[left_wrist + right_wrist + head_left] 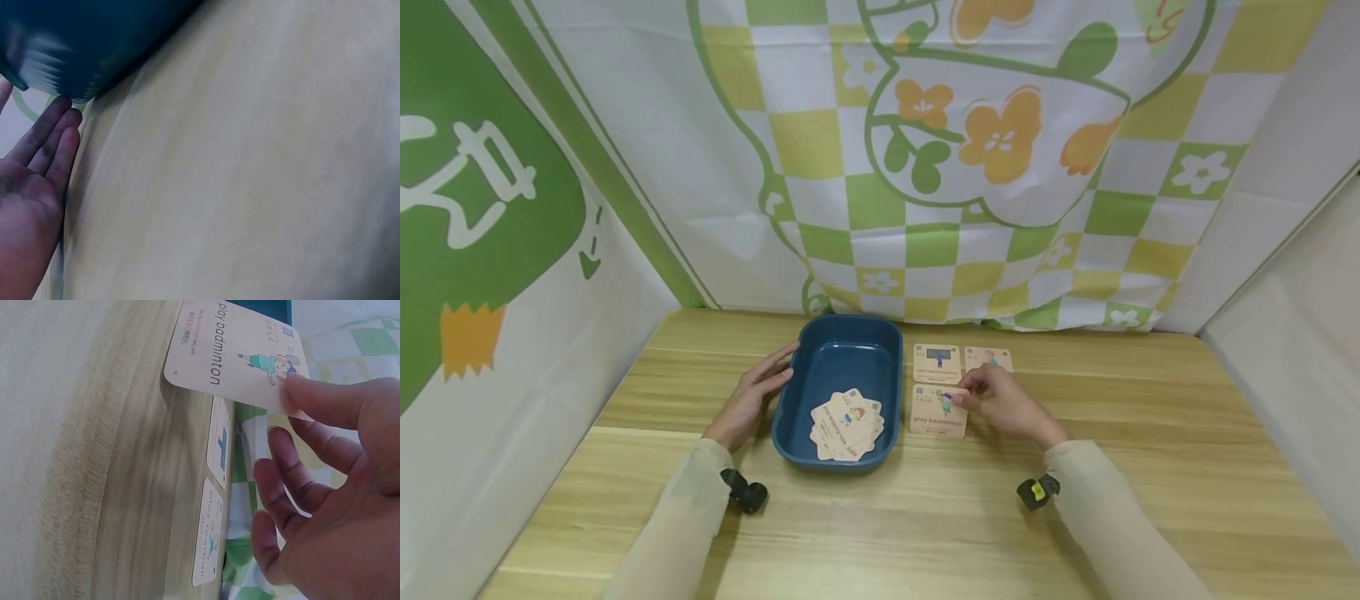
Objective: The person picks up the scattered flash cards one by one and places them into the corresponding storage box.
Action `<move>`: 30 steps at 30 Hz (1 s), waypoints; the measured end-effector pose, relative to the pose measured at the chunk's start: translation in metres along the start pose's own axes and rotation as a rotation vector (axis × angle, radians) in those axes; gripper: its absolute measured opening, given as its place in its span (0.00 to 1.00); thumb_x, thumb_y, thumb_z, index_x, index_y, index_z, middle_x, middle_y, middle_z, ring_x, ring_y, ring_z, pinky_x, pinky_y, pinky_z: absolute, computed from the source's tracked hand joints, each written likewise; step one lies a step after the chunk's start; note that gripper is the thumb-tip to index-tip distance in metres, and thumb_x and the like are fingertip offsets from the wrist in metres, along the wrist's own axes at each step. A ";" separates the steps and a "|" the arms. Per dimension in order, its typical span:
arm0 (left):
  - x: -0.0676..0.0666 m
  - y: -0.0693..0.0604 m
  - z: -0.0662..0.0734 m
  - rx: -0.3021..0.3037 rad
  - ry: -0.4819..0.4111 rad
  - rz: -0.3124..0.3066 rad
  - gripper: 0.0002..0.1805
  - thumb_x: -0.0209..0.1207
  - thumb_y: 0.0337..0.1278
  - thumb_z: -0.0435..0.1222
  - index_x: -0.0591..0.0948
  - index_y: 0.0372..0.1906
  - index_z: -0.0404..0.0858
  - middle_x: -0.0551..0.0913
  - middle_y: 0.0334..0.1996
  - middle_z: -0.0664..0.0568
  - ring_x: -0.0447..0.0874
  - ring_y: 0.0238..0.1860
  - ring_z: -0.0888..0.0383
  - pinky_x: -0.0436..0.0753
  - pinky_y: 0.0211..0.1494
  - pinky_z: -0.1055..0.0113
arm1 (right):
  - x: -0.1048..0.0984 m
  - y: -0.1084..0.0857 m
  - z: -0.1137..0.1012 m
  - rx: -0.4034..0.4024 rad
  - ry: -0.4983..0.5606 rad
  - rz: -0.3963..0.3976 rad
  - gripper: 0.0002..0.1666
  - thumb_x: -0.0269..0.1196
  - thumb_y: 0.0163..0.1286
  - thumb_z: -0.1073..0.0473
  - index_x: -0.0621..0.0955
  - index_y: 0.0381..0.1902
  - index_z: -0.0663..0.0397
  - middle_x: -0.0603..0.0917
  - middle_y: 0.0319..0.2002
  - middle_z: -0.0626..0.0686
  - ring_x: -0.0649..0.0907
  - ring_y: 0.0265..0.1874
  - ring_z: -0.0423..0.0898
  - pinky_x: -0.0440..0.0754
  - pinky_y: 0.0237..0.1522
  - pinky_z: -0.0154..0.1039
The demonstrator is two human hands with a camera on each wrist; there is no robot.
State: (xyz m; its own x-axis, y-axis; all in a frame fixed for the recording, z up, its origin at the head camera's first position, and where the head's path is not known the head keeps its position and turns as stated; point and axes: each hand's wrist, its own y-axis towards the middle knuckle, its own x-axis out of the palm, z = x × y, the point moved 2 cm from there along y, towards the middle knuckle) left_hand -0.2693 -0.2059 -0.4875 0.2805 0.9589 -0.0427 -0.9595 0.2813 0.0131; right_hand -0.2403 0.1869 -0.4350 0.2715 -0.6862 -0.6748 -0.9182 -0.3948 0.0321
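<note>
My right hand (1006,402) pinches a square flashcard (231,353) reading "play badminton" between thumb and forefinger, at its corner. In the right wrist view the card is tilted and lifted off the table; the other fingers are loosely bent. Beyond it two flashcards lie side by side, one with a dark board picture (936,364) and one reading "play football" (208,534), partly behind my hand in the head view. My left hand (751,400) rests its extended fingers against the left side of a blue tray (838,329). Inside the tray's near end lies a fanned pile of flashcards (847,425).
The wooden table (880,533) runs up to a green-and-white checked curtain (880,200) at the back. White fabric panels (1300,333) close in both sides. A black wrist camera (745,492) sits on each sleeve.
</note>
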 end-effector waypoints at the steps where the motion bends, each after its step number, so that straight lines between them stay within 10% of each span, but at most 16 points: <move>1: 0.000 0.000 0.000 -0.001 0.001 -0.001 0.30 0.50 0.79 0.40 0.61 0.79 0.39 0.58 0.78 0.44 0.53 0.77 0.43 0.51 0.79 0.45 | 0.000 0.000 0.000 -0.001 -0.004 0.004 0.05 0.67 0.70 0.63 0.85 0.33 0.56 0.79 0.30 0.49 0.76 0.36 0.47 0.75 0.42 0.44; 30: -0.001 0.000 -0.001 -0.003 0.009 0.004 0.30 0.50 0.79 0.40 0.62 0.79 0.40 0.58 0.78 0.44 0.54 0.76 0.43 0.51 0.79 0.46 | -0.020 0.000 -0.030 -0.118 0.013 0.143 0.03 0.68 0.69 0.64 0.85 0.33 0.57 0.82 0.30 0.49 0.79 0.32 0.46 0.79 0.35 0.40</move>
State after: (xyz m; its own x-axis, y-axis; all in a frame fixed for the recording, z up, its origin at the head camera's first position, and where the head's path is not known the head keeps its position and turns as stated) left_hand -0.2698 -0.2064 -0.4885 0.2767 0.9596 -0.0514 -0.9607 0.2776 0.0099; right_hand -0.2367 0.1826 -0.3995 0.1446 -0.7480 -0.6478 -0.9078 -0.3608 0.2140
